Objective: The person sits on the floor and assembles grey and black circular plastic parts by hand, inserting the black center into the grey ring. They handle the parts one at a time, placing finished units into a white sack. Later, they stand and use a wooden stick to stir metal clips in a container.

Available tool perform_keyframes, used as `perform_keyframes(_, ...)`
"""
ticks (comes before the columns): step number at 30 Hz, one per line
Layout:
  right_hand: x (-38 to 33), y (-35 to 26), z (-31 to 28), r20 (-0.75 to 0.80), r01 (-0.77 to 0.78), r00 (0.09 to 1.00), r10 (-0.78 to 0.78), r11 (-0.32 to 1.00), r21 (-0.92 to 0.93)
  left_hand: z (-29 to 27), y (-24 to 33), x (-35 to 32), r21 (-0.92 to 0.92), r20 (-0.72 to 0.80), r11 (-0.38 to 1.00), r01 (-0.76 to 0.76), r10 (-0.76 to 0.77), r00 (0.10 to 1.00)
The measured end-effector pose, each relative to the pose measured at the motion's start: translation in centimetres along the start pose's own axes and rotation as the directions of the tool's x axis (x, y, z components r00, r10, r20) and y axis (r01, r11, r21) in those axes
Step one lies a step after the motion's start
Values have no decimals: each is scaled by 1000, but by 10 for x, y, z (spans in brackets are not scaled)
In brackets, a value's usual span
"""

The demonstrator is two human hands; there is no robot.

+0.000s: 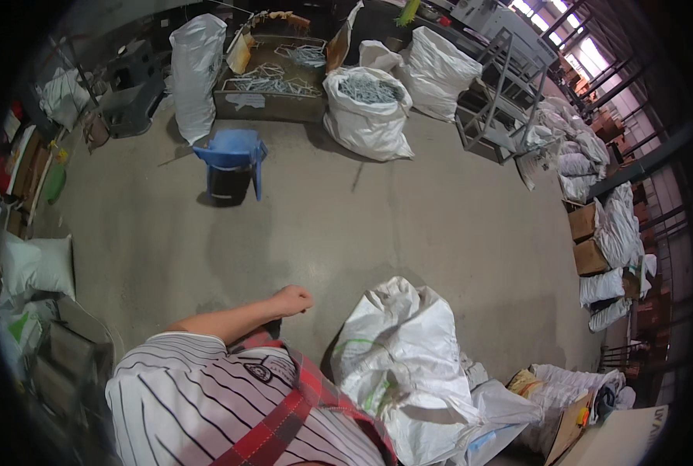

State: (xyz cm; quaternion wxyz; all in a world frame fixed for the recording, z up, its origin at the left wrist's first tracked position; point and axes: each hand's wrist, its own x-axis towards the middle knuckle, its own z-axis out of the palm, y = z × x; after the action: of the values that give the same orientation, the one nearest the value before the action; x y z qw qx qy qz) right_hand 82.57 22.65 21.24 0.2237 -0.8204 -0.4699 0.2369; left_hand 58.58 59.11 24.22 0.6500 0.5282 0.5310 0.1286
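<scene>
My left hand (pixel 292 300) is held out in front of my body above the grey floor, at the end of a bent bare forearm. Its fingers are curled in, and I see nothing in them. Just right of it stands a large white woven sack (pixel 401 342) with green marks and a crumpled top; a gap lies between hand and sack. A striped shirt and a red checked apron (pixel 284 419) cover my body. My right hand does not show in the picture.
Ahead is a blue plastic chair (pixel 231 151). Beyond it are a metal bin (pixel 269 107) of wire-like parts, an open white sack (pixel 366 116) of small metal pieces and a grey step ladder (pixel 502 97). Sacks and cardboard boxes (pixel 590 256) line the right side; white bags (pixel 51 264) lie left.
</scene>
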Motion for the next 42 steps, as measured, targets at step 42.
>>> perform_keyframes(42, 1186, -504, 131, 426, -639, 758, 494, 691, 338, -471, 43, 366, 6, -755, 887, 462, -299, 583)
